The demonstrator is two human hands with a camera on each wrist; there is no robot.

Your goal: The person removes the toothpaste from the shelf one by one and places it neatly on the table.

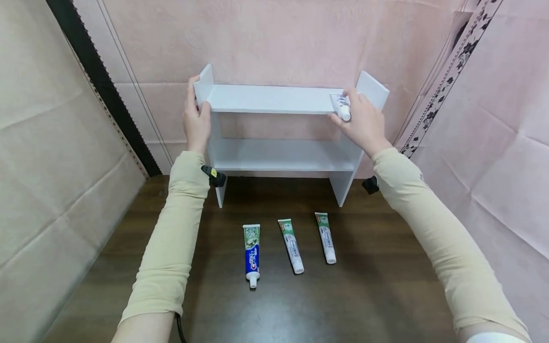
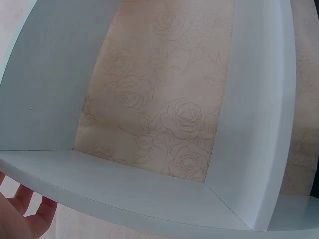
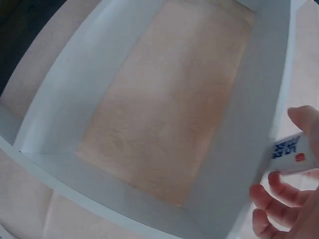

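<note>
A: What do the hands have just now?

B: The right hand (image 1: 364,121) pinches a small toothpaste tube (image 1: 341,105) at the right end of the top board of the white shelf unit (image 1: 274,97), its cap end toward the person. In the right wrist view the fingers (image 3: 279,191) are curled round the tube. The left hand (image 1: 196,116) grips the shelf's left upright, thumb on the inner face and fingers round the outside, as far as the head view shows.

A: What could go wrong from here?

B: As I judge it, the tube sits right at the front edge of the top board. Let go there, it could roll off and drop to the counter (image 1: 377,295). The shelf looks light on narrow legs, so a push from either hand might slide or tip it against the pink backdrop.

A: And the count?

B: Four tubes in all: one in the right hand and three lying on the counter in a row in front of the shelf, namely a blue and green tube (image 1: 251,255), a white and green tube (image 1: 291,245), and a second white and green tube (image 1: 325,237). One shelf unit with two boards, the lower board (image 1: 279,157) bare.
</note>
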